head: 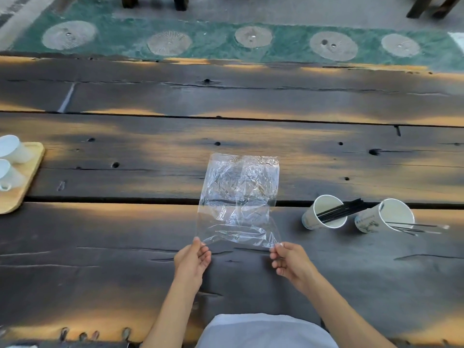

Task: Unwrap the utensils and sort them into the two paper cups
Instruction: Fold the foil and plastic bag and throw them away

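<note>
While the left hand point(192, 257) and right hand point(288, 259) each pinch a near corner, the clear plastic bag point(239, 199) lies spread across the dark wooden table point(125, 234). Two paper cups stand right: left cup point(324, 213) holding black sticks point(342, 209), right cup point(384, 218) holding clear utensils point(416, 227).

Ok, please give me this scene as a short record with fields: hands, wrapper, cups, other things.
left hand: left hand pinches the near left corner of the plastic wrapper
right hand: right hand pinches the near right corner
wrapper: clear, crumpled, looks empty
left cup: left paper cup holds black sticks
right cup: right paper cup holds thin utensils
other: wooden tray with white cups, far left on table
</note>
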